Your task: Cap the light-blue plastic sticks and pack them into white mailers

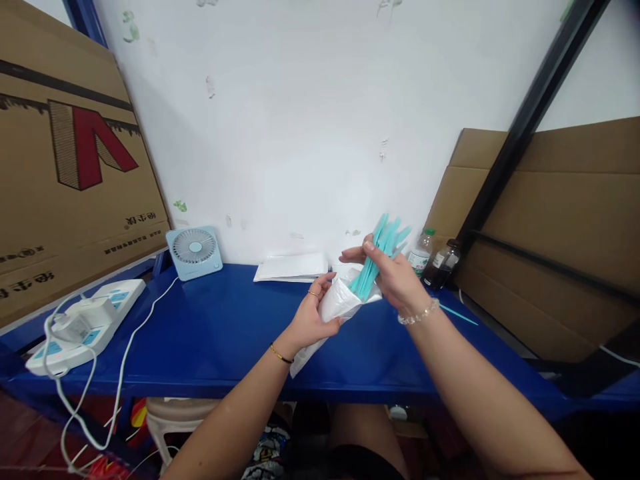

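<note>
Sticks (367, 277), bunched and turquoise, sit partway in the mouth of a white bag (336, 305) above a blue table (225, 333), grasped by the right hand (397, 273) as the left hand (313, 320) grips the bag. Upper ends stand outside; a turquoise strip (459, 315) lies apart. Lower ends are hidden, the count unclear, and whether they are entering or leaving cannot be told.

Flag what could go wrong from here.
1. The teal sticks fan out above the right hand, so some could slip loose.
2. The white bag in the left hand looks thin and crinkled; stick ends at its mouth might snag it.
3. One loose teal stick lies on the blue table near the dark bottle and might get overlooked.
</note>
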Action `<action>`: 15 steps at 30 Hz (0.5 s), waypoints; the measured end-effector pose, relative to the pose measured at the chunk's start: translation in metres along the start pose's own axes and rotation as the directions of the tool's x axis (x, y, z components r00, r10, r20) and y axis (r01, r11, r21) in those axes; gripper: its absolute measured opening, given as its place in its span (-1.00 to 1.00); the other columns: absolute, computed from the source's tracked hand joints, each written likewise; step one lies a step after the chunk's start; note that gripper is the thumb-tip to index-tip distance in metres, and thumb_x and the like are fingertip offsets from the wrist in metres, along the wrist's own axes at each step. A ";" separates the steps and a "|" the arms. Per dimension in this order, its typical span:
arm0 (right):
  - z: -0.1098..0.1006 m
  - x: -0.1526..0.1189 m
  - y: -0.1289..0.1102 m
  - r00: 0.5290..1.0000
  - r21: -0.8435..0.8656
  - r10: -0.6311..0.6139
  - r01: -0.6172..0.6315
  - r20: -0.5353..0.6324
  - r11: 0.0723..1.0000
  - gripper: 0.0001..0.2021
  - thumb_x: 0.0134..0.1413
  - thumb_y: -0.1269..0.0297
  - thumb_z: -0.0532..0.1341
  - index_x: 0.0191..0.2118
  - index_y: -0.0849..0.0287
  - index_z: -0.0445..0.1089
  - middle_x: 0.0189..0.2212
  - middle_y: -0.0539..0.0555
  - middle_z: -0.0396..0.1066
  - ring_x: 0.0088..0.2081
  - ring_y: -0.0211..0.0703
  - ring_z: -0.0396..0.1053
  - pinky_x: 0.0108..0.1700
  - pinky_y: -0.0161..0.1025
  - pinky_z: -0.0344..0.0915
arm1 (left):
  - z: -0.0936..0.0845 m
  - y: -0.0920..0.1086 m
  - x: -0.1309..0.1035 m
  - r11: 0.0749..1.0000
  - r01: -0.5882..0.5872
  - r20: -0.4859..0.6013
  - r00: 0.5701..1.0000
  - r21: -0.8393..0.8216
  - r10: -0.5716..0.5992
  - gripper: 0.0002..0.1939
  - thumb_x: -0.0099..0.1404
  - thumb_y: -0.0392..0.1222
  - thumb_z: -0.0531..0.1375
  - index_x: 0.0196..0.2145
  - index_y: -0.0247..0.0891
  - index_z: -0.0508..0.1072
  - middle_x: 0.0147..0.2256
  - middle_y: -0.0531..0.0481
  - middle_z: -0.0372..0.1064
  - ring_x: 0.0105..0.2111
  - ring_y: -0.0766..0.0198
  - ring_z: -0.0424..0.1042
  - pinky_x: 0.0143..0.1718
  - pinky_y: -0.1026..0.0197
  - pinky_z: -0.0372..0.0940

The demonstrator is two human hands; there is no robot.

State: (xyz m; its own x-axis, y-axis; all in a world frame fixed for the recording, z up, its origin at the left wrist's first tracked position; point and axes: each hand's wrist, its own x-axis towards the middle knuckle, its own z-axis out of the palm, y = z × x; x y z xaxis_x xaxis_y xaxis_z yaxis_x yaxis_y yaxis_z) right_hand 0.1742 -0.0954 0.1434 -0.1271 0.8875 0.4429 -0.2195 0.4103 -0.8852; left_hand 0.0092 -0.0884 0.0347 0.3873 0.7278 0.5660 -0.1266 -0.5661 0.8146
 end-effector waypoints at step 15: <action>0.027 0.008 0.002 0.992 -0.089 0.035 -0.024 0.122 0.996 -0.70 0.02 0.03 0.24 -0.29 0.18 0.38 -0.27 0.13 0.52 -0.06 -0.05 0.39 0.01 -0.08 0.26 | 0.005 -0.006 0.003 0.992 -0.112 -0.222 0.967 0.062 0.123 -0.15 0.05 -0.17 0.23 0.18 -0.14 -0.17 0.08 -0.18 0.08 0.06 0.08 0.20 0.07 0.05 0.15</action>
State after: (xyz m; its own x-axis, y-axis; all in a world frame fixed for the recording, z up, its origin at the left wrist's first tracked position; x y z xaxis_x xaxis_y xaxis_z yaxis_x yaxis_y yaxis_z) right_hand 0.1464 -0.0935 0.1493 -0.2515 0.8692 0.4257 -0.1293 0.4057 -0.9048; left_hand 0.0160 -0.0846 0.0311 0.1567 0.7202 0.6759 -0.1123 -0.6669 0.7366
